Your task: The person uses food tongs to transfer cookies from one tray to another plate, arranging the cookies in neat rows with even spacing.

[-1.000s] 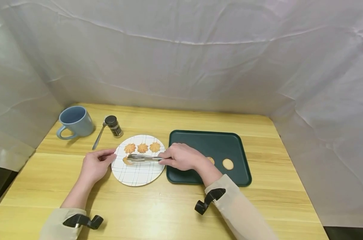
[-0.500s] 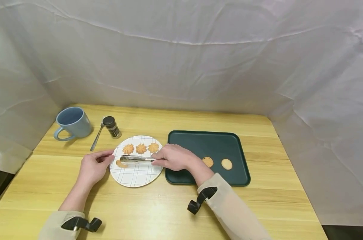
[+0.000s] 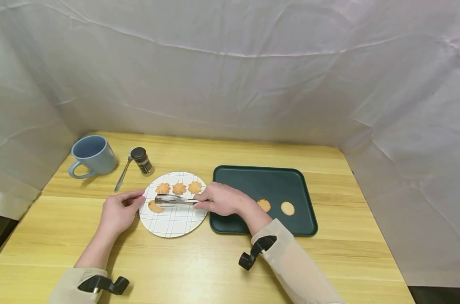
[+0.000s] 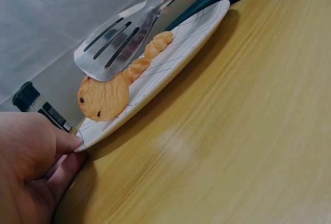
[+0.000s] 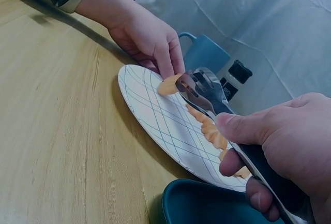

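Since a second ago, the cookie [image 3: 154, 206] left my tongs [image 3: 174, 199]; right fingers [image 3: 201, 202] pinch them, left fingers [image 3: 135, 198] pinch the plate [image 3: 176, 223] rim.

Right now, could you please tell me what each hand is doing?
Left hand: fingertips pinch the plate rim.
Right hand: grips the tongs.
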Motion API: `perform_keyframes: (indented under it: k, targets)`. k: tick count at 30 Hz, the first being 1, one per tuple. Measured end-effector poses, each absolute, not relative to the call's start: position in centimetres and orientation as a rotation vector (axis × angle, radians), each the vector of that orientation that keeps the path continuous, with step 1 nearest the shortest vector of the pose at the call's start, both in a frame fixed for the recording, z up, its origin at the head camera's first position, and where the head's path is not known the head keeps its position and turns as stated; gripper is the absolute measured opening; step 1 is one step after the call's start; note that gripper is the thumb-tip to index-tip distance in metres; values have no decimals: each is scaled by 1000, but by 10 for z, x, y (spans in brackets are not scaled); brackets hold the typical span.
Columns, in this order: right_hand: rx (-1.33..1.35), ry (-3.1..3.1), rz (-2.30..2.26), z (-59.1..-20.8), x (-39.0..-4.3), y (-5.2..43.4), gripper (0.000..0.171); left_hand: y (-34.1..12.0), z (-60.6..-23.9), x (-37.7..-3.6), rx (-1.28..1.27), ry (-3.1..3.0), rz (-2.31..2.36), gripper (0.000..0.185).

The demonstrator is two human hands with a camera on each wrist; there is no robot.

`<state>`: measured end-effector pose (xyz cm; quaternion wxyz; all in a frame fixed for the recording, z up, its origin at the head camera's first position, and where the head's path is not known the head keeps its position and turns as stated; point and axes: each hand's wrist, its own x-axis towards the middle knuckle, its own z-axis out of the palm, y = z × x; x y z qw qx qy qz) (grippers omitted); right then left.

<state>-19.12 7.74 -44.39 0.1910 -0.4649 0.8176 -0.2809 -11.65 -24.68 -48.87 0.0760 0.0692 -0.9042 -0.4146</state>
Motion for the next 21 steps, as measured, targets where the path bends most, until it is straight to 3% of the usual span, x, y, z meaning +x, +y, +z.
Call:
perform_keyframes:
  k: [6,21]
  targets:
    - [-1266,2298,-777,-445,-190,79,25,-247,-490,-117,214,-2714,-1239,29]
    - [-1237,2388,-603,-443,-187,78,39,-247,-492,-117,217,-2694,-1229,27]
